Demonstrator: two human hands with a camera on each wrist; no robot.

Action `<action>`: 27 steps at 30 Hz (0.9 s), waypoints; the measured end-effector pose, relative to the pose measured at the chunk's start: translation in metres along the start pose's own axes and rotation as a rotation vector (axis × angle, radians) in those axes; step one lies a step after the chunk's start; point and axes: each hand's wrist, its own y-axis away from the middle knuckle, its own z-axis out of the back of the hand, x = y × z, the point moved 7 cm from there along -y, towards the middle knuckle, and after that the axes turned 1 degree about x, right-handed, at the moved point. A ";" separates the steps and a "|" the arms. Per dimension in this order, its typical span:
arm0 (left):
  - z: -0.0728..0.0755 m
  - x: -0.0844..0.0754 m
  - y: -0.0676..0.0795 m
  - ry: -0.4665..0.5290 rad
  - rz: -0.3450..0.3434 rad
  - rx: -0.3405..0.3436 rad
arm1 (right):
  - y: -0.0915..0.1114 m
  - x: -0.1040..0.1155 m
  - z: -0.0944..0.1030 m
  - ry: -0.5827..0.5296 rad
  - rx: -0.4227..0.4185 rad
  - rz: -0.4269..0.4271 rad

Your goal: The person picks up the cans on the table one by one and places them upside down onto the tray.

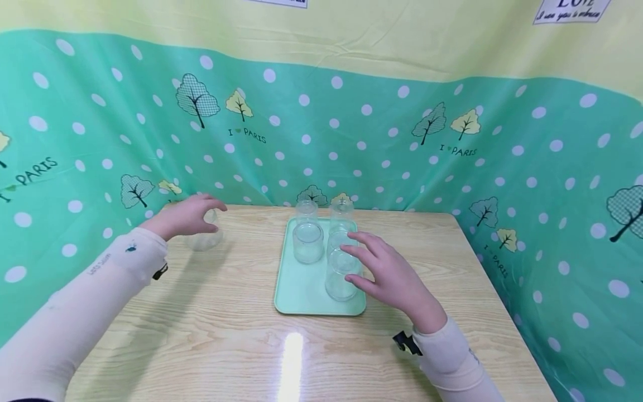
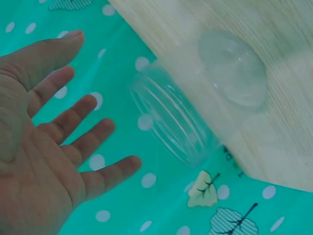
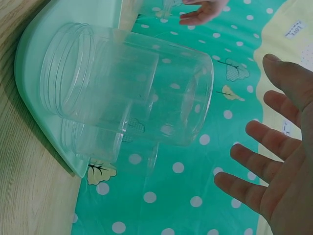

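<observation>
My left hand (image 1: 186, 216) is at the back left of the table, fingers spread and slightly bent. Beside it stands a clear jar (image 1: 205, 240), partly hidden by the hand in the head view. The left wrist view shows this jar (image 2: 171, 112) with its threaded mouth up, apart from the fingers. Over the right side of a pale green tray (image 1: 305, 293) is my right hand (image 1: 389, 273), fingers apart. Nearest to it is a clear jar (image 1: 339, 285) at the tray's front right. In the right wrist view, that jar (image 3: 127, 83) stands mouth down, with a gap to the fingers.
Several more clear jars stand on the tray, among them one at its middle left (image 1: 308, 245) and one at its back right (image 1: 341, 209). The wooden table (image 1: 226, 335) meets a green dotted cloth (image 1: 281, 139) at the back and sides.
</observation>
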 end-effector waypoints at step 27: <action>-0.015 0.053 -0.011 -0.009 0.044 0.155 | 0.002 -0.004 -0.002 0.014 0.016 -0.014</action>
